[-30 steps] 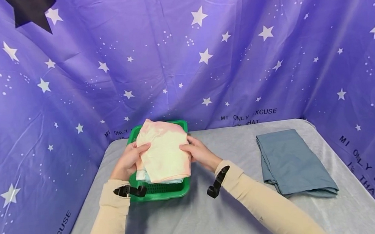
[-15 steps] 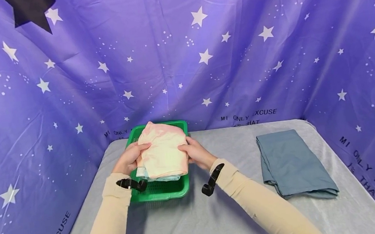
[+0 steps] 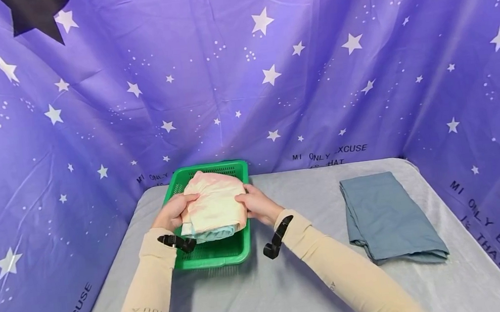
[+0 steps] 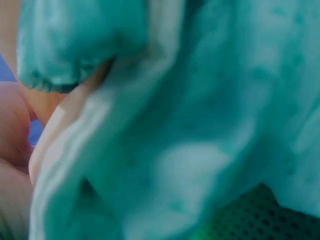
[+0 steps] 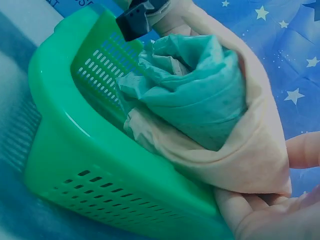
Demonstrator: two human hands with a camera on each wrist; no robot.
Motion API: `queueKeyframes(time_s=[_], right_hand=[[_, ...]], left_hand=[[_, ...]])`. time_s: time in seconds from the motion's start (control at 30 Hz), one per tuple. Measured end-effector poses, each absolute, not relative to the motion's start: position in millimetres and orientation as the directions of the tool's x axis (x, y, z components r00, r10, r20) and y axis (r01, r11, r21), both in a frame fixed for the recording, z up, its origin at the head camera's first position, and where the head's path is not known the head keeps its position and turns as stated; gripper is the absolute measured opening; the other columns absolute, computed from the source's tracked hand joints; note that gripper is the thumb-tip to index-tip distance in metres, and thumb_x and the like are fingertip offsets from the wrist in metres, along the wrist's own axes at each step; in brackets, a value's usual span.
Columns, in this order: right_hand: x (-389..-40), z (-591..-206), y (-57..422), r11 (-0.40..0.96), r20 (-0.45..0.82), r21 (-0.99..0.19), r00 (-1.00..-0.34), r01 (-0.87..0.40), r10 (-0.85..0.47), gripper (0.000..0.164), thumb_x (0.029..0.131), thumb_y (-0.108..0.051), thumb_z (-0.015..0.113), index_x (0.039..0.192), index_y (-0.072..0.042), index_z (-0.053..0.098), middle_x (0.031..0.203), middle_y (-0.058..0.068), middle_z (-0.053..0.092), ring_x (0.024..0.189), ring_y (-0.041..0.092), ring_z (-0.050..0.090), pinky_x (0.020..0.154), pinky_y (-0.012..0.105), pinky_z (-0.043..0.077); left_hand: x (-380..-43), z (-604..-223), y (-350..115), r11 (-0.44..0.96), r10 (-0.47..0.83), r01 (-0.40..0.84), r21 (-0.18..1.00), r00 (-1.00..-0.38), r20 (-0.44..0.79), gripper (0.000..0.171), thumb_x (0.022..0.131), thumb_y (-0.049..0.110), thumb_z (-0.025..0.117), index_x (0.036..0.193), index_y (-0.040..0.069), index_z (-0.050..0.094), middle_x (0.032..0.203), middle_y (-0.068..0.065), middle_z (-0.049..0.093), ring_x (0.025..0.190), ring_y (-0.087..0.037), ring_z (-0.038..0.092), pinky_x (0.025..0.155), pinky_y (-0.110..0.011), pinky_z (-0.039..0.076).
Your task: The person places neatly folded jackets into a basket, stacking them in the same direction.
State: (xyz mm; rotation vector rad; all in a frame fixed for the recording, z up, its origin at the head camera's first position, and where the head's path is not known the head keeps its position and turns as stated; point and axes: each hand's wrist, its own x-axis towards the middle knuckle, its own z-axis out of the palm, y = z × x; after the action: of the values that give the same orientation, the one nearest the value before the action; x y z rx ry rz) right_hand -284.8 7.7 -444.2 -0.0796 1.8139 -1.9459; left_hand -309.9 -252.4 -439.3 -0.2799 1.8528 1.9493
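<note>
A folded cloth bundle [image 3: 215,200], pale pink and cream outside with light teal fabric tucked inside, is held between both hands over a green basket [image 3: 215,262]. My left hand [image 3: 174,210] grips its left edge, thumb on top. On the opposite edge my right hand [image 3: 259,205] pinches it the same way. In the right wrist view the rolled teal layer [image 5: 200,95] shows inside the peach outer layer [image 5: 255,160], low beside the basket's rim [image 5: 85,127]. Teal fabric [image 4: 200,125] fills most of the left wrist view and hides much of the left hand.
A folded grey-blue cloth [image 3: 391,217] lies on the right of the grey-covered table [image 3: 300,283]. Purple curtains with stars [image 3: 241,75] stand behind and on both sides. The basket sits near the back left of the table.
Both hands have lowered the bundle a little toward the basket, and more of the basket's back wall shows. The teal inner fabric shows more at the near edge. The grey-blue cloth stays put.
</note>
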Motion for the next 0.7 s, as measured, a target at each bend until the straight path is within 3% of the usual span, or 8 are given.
queueKeyframes(time_s=[0.2,0.37,0.53,0.7], right_hand=[[-282,-442,3,0.008,-0.289,-0.952,-0.887,0.307,-0.359,0.064,0.104,-0.014,0.052,0.161,-0.01,0.023,0.14,0.02,0.053,0.104,0.023,0.064,0.079,0.036,0.06],[-277,-441,0,0.025,-0.276,-0.957,-0.888,0.287,-0.367,0.073,0.101,-0.014,0.055,0.164,-0.012,0.017,0.143,0.022,0.051,0.092,0.02,0.066,0.075,0.039,0.063],[-267,-440,-3,0.082,-0.261,-0.965,-0.889,0.249,-0.376,0.081,0.1,-0.015,0.057,0.165,-0.01,0.008,0.136,0.024,0.055,0.076,0.014,0.066,0.074,0.036,0.063],[-257,-436,-5,0.117,-0.227,-0.973,-0.898,0.197,-0.378,0.079,0.099,-0.013,0.057,0.164,-0.004,0.012,0.138,0.028,0.052,0.072,0.014,0.067,0.074,0.037,0.064]], left_hand=[[-315,-449,-255,-0.025,0.149,-0.46,0.888,-0.88,-0.452,0.012,0.105,0.015,0.055,0.102,0.007,0.063,0.067,0.001,0.071,0.058,-0.013,0.071,0.058,-0.027,0.061],[-317,-454,-255,-0.008,0.117,-0.46,0.888,-0.882,-0.456,0.013,0.104,0.013,0.057,0.095,0.008,0.066,0.064,0.002,0.069,0.055,-0.011,0.07,0.056,-0.025,0.059],[-315,-457,-256,0.093,0.096,-0.448,0.889,-0.885,-0.456,0.026,0.103,0.013,0.058,0.079,0.014,0.068,0.054,0.005,0.061,0.047,-0.008,0.062,0.05,-0.023,0.055],[-311,-453,-255,0.258,0.089,-0.407,0.876,-0.893,-0.441,0.051,0.103,0.015,0.057,0.053,0.018,0.053,0.042,0.009,0.044,0.035,-0.006,0.047,0.042,-0.022,0.046]])
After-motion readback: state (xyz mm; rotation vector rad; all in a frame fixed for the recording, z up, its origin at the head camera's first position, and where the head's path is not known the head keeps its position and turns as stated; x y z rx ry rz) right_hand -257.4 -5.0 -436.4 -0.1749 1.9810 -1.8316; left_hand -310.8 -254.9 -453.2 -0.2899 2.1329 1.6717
